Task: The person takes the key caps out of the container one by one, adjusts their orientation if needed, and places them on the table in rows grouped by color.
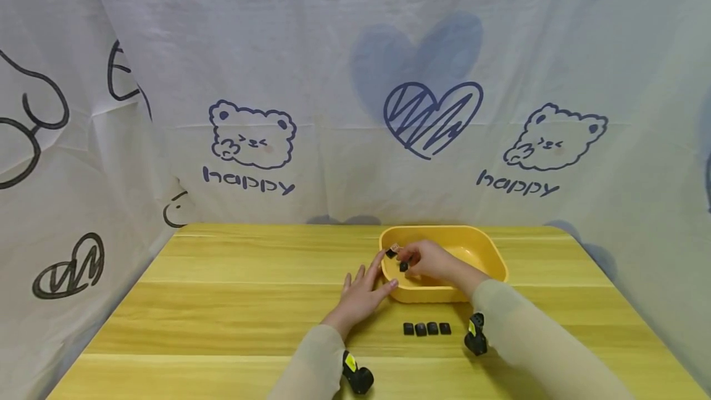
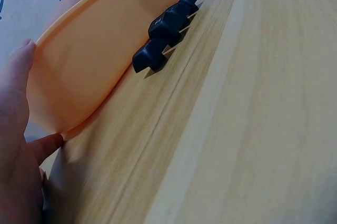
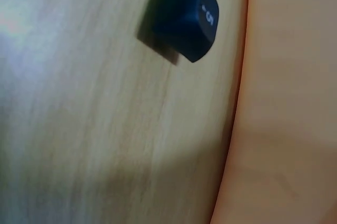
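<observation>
A yellow plastic tray (image 1: pixel 478 256) stands near the table's back edge. My left hand (image 1: pixel 358 298) steadies its left end, fingers spread, with one digit at the rim and another low by the base in the left wrist view. My right hand (image 1: pixel 430 259) reaches inside, its curled thumb and finger pinching a black keycap (image 1: pixel 403 266). Beside those fingertips, another dark keycap (image 1: pixel 390 254) lies near the left wall with a small pale piece (image 1: pixel 395 247). The right wrist view does not show the right hand.
A row of several black keycaps (image 1: pixel 432 328) lies on the wooden table (image 1: pixel 250 301) in front of the tray. One keycap (image 3: pixel 189 18) shows a white marking up close. A printed cloth (image 1: pixel 333 141) hangs behind the table.
</observation>
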A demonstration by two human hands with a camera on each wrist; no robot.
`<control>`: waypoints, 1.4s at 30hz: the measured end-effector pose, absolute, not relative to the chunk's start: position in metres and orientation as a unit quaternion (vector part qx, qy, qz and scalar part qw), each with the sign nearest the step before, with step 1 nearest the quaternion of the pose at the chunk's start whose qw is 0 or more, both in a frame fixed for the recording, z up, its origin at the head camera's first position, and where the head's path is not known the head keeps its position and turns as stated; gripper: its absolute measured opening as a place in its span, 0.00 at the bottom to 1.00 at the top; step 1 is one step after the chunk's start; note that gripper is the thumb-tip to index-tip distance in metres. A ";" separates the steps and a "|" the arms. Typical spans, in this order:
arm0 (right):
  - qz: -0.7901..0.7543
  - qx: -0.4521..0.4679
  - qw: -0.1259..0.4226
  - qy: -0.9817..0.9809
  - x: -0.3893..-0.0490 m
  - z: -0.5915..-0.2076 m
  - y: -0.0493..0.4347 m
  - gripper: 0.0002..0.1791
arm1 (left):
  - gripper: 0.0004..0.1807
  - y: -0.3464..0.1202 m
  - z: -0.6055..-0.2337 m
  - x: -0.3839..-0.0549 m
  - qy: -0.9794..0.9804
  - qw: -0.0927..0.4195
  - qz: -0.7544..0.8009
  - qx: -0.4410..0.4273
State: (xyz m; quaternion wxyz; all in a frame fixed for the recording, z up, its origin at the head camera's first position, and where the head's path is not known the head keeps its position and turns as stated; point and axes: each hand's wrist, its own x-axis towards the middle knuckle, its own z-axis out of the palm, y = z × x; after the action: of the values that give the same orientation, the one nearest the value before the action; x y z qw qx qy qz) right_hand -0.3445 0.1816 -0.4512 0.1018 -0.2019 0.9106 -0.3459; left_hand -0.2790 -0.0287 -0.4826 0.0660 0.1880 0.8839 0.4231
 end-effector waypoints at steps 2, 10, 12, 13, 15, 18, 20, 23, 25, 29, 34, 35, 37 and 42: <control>-0.341 -0.202 0.101 0.913 -0.344 -0.451 0.181 0.18 | 0.40 -0.029 -0.482 -0.279 0.884 0.067 0.424 0.188; -0.325 -0.214 0.102 0.915 -0.341 -0.450 0.180 0.18 | 0.40 -0.029 -0.481 -0.278 0.883 0.069 0.425 0.188; -0.326 -0.211 0.105 0.916 -0.339 -0.447 0.180 0.18 | 0.40 -0.029 -0.481 -0.278 0.884 0.069 0.424 0.186; -0.326 -0.210 0.107 0.916 -0.337 -0.446 0.180 0.18 | 0.40 -0.029 -0.482 -0.278 0.884 0.069 0.424 0.186; -0.325 -0.210 0.110 0.916 -0.335 -0.442 0.182 0.18 | 0.40 -0.028 -0.482 -0.279 0.884 0.070 0.423 0.184; -0.324 -0.206 0.114 0.916 -0.332 -0.437 0.184 0.18 | 0.41 -0.028 -0.484 -0.280 0.886 0.070 0.421 0.183; -0.319 -0.206 0.114 0.918 -0.331 -0.435 0.187 0.18 | 0.41 -0.028 -0.484 -0.280 0.885 0.071 0.422 0.182; -0.311 -0.204 0.111 0.921 -0.328 -0.432 0.191 0.18 | 0.41 -0.028 -0.485 -0.281 0.886 0.072 0.421 0.184; -0.302 -0.212 0.107 0.923 -0.325 -0.429 0.193 0.18 | 0.41 -0.028 -0.486 -0.281 0.885 0.073 0.421 0.183; -0.292 -0.232 0.098 0.923 -0.317 -0.422 0.197 0.18 | 0.40 -0.028 -0.485 -0.281 0.885 0.072 0.422 0.182; -0.280 -0.253 0.088 0.922 -0.307 -0.413 0.201 0.17 | 0.40 -0.027 -0.484 -0.281 0.886 0.071 0.420 0.181; -0.278 -0.258 0.086 0.921 -0.305 -0.412 0.202 0.16 | 0.40 -0.027 -0.484 -0.281 0.886 0.072 0.420 0.180; -0.276 -0.265 0.083 0.920 -0.302 -0.408 0.204 0.16 | 0.40 -0.027 -0.484 -0.280 0.886 0.073 0.422 0.179; -0.283 -0.289 0.080 0.911 -0.294 -0.401 0.212 0.16 | 0.40 -0.027 -0.484 -0.280 0.886 0.074 0.422 0.177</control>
State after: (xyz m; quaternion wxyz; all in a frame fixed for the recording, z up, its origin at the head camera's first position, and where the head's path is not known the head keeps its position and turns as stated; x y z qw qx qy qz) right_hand -0.2941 0.2118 -0.4014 0.0804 -0.2894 0.9109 -0.2830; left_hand -0.2803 -0.0267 -0.4839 0.0737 0.1773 0.8862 0.4216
